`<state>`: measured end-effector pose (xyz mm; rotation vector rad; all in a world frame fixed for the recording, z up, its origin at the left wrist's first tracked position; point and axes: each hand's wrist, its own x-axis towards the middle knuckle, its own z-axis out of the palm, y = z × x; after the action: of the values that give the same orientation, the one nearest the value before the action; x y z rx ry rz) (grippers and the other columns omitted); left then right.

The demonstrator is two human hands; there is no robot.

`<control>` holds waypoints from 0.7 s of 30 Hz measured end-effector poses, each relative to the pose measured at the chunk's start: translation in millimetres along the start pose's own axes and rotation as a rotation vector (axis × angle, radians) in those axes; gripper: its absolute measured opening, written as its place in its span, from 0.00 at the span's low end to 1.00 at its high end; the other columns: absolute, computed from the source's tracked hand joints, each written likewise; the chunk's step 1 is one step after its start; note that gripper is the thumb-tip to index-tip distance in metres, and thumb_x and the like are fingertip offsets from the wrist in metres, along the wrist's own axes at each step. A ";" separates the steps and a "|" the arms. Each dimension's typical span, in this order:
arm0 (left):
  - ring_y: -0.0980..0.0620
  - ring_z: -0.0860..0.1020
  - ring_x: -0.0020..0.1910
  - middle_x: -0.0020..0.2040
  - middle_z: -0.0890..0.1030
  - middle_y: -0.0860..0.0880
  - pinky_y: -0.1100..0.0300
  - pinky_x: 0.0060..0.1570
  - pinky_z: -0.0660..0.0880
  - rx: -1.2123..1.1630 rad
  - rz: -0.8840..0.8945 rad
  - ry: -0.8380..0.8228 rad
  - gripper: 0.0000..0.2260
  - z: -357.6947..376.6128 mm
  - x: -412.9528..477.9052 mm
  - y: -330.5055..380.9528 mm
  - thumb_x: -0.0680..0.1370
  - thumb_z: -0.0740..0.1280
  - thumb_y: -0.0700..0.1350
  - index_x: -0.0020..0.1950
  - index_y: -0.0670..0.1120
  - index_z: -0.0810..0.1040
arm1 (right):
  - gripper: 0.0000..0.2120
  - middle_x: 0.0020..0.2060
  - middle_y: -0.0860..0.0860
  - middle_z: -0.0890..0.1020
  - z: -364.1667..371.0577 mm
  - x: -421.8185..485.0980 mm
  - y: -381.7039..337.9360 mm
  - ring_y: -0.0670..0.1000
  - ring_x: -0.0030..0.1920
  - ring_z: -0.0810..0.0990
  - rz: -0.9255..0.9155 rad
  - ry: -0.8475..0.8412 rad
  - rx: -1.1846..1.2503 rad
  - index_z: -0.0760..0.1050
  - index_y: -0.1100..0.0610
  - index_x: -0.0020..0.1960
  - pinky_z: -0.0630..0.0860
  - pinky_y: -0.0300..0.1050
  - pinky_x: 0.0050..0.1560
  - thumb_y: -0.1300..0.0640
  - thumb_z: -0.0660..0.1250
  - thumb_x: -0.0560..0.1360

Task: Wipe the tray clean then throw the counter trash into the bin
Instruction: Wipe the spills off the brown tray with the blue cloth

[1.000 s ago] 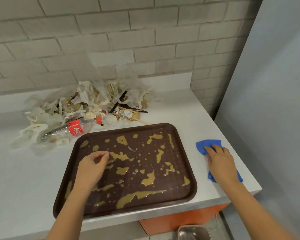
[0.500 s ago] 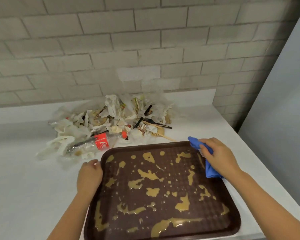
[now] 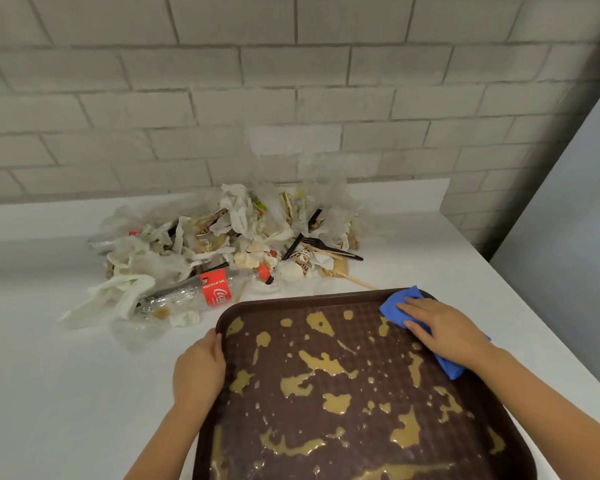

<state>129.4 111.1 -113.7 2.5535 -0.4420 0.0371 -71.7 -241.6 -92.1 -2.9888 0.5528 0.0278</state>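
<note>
Your left hand (image 3: 198, 372) grips the left rim of the sauce-spattered brown tray (image 3: 291, 300), which sits by the worktop's (image 3: 49, 393) right edge. Your right hand (image 3: 444, 332), fingers straight, presses a blue cloth (image 3: 394, 308) onto the tray's far right corner. Trash (image 3: 243, 237) is heaped along the back edge.

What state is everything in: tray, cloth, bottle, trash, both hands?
tray: sauce-splattered, flat on counter.
blue cloth: pressed on tray's far right corner.
bottle: on its side, capped.
trash pile: heaped by wall.
left hand: grips tray's left rim.
right hand: flat on cloth.
</note>
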 end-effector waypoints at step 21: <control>0.42 0.78 0.56 0.56 0.81 0.42 0.56 0.54 0.71 -0.080 -0.059 -0.009 0.17 -5.9 -3.7 7.8 0.82 0.54 0.46 0.66 0.44 0.75 | 0.28 0.74 0.38 0.45 13.7 65.4 -69.3 0.36 0.74 0.40 -0.628 -0.273 0.093 0.43 0.43 0.75 0.34 0.31 0.71 0.39 0.34 0.75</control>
<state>123.8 109.1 -105.1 2.4878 -0.3643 -0.0133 14.2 -199.1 -101.5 -2.8534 -0.4028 0.3391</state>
